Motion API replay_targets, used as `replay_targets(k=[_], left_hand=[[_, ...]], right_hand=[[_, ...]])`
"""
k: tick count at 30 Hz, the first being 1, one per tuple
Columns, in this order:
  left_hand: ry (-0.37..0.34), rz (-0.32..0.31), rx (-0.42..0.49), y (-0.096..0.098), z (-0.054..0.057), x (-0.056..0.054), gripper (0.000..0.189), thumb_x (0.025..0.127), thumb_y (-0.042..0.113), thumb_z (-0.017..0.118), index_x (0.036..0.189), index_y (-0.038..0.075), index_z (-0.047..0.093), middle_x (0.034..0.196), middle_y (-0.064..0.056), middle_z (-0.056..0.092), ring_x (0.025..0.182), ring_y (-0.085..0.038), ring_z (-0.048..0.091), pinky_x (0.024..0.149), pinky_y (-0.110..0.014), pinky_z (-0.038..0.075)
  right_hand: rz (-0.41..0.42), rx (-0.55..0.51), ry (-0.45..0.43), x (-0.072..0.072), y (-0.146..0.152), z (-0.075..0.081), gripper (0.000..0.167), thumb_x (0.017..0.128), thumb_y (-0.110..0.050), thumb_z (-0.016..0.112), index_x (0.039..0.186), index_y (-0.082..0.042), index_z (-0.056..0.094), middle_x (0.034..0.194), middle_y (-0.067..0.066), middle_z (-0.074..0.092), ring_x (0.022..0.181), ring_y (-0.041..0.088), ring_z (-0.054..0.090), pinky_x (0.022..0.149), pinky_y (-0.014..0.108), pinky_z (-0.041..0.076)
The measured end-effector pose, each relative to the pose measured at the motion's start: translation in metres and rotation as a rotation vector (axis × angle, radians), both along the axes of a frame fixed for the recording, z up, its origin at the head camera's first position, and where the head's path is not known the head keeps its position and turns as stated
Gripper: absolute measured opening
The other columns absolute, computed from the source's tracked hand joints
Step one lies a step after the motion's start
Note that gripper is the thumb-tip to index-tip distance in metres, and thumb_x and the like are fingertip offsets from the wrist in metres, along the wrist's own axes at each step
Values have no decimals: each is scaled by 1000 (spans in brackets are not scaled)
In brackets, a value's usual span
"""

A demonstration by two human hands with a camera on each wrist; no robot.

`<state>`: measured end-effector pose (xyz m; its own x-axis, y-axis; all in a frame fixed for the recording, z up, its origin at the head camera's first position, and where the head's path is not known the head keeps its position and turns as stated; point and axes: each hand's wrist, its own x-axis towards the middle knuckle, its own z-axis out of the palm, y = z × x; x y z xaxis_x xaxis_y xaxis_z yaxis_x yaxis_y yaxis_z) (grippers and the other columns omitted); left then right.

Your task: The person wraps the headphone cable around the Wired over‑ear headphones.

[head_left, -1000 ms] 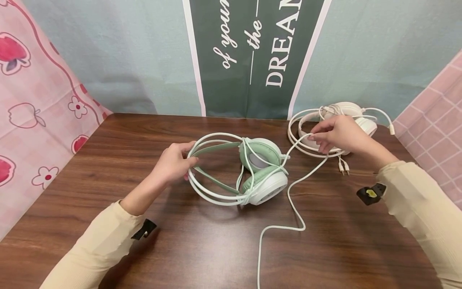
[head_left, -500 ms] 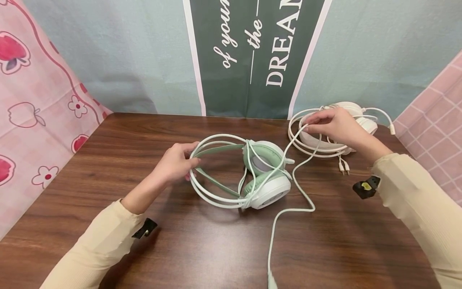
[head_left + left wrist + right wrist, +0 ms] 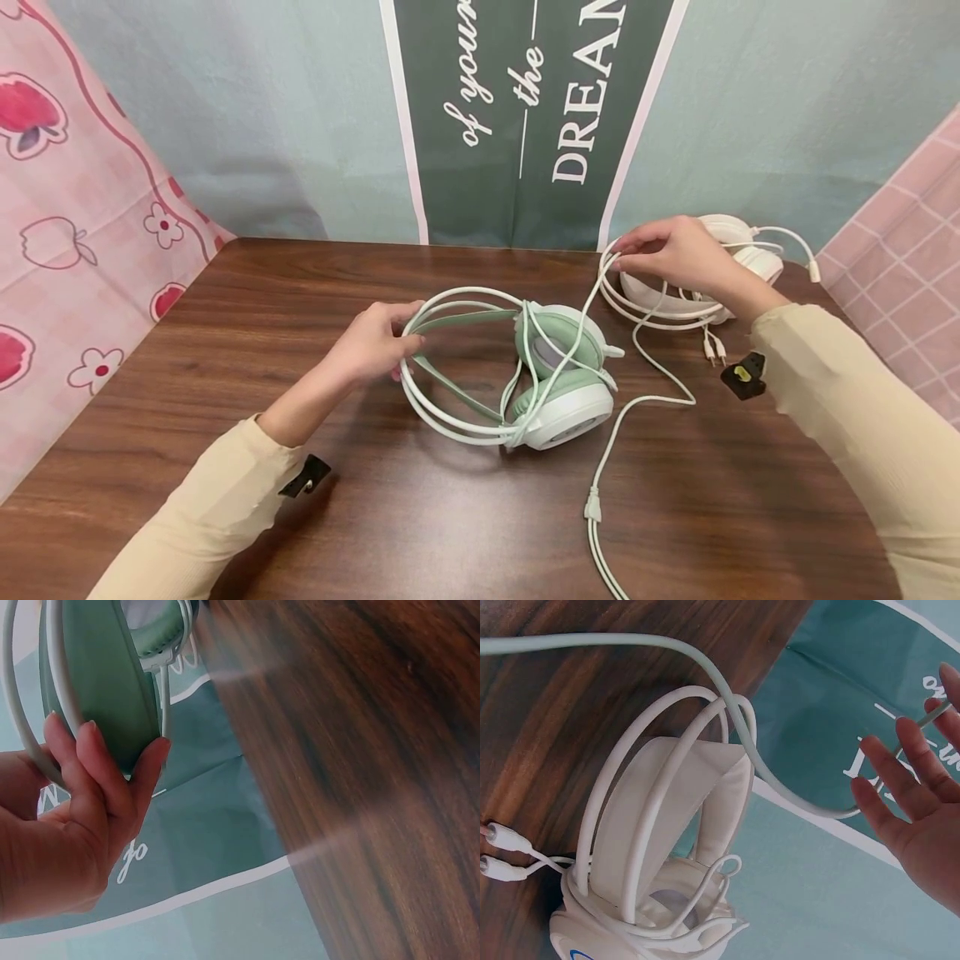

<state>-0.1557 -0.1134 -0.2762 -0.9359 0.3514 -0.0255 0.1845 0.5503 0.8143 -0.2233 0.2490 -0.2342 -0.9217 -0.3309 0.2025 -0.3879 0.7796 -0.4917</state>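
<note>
A white and mint-green headset point(image 3: 566, 412) is in the middle of the table, its pale cable wound round the earcups. My left hand point(image 3: 378, 342) grips its headband at the left end; the left wrist view shows the fingers point(image 3: 97, 765) round the thin white bands and the green inner strap point(image 3: 105, 682). Up and to the right, my right hand point(image 3: 678, 254) pinches the headset's cable point(image 3: 585, 321). From that hand the cable point(image 3: 787, 796) hangs in a curve past a second, white headset point(image 3: 649, 817). On the table its free length runs to a splitter point(image 3: 592, 504).
The white headset lies at the back right, its mic boom point(image 3: 787, 237) pointing right and two plugs point(image 3: 715, 346) in front. A printed cloth point(image 3: 300, 125) hangs behind the wooden table point(image 3: 420, 533). Pink sheets point(image 3: 75, 217) border the left, pink tile pattern point(image 3: 907, 258) the right.
My right hand has moved left, drawing the cable along; its splitter has come into view at the front. The green headset, in my left hand, has shifted slightly right and toward me.
</note>
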Motion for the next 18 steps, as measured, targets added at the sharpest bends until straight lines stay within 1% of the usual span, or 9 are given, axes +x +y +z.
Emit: replay_targets(k=[4,6,8,12,14,16,18], left_hand=[[-5,-5,4,1,0,1,28,82,-3,54,108,4,61,59,-6,51,42,-19,53,45,-43,53],[-7,-8,6,0,-1,1,26,82,-3,54,107,3,61,60,-7,52,43,-19,54,46,-44,53],[-14,-11,9,0,-1,1,25,82,-3,54,106,2,60,60,-9,53,43,-18,54,46,-44,53],[-31,-23,28,-1,-2,2,32,83,-4,54,114,-1,59,63,-11,56,43,-15,55,45,-41,53],[-39,-29,37,-1,-2,2,36,83,-4,55,119,-1,57,65,-10,58,44,-15,55,44,-40,53],[-42,-36,41,-1,-2,2,41,83,-4,55,124,-2,54,67,-10,59,44,-14,55,43,-39,52],[-36,-44,37,-1,-1,2,42,83,-4,55,125,-1,53,68,-10,60,44,-14,55,43,-39,52]], right_hand=[[1,79,49,-2,-2,0,20,77,-21,74,92,-9,72,80,3,69,68,6,55,55,17,40],[13,127,83,-2,-2,0,18,77,-19,73,92,-9,72,80,3,68,68,11,55,54,22,40],[47,187,130,-4,-1,-1,16,77,-16,72,91,-9,72,82,6,68,71,18,57,57,29,43],[116,287,217,-6,4,-3,12,75,-7,70,87,-6,71,82,11,65,73,28,59,63,43,46],[124,311,246,-7,6,-4,13,73,-3,70,86,-4,71,80,11,63,72,30,58,64,45,46],[112,305,248,-8,9,-5,14,72,-1,71,86,-4,71,80,12,63,72,31,59,65,46,47],[99,294,239,-8,10,-4,15,73,-2,71,88,-3,71,82,13,64,74,31,59,67,46,47]])
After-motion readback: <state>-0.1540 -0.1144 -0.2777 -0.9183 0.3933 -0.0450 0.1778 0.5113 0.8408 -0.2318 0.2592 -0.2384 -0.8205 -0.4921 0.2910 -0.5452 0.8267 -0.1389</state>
